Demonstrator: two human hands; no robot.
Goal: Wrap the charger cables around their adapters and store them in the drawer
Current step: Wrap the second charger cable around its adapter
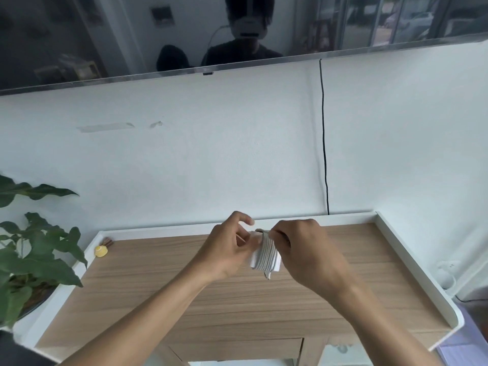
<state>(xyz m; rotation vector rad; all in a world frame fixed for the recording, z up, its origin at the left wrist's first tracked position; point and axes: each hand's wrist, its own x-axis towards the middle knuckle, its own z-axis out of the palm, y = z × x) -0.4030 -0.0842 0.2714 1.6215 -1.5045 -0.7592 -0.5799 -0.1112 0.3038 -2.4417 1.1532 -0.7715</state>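
Note:
A white charger adapter [266,257] is held up above the wooden desk top [211,286], with its pale grey cable wound around it in several turns. My left hand [227,249] grips the adapter's left side. My right hand [309,249] pinches the cable's end at the top of the adapter. A short piece of the cable hangs below the bundle. The drawer front [237,350] shows at the desk's near edge, partly behind my arms; I cannot tell whether it is open.
The desk has a raised white rim [383,220]. A small yellow object [101,251] lies at its back left corner. A leafy plant [34,249] stands to the left. A black cable [324,143] runs down the wall. A dark screen [158,35] hangs above.

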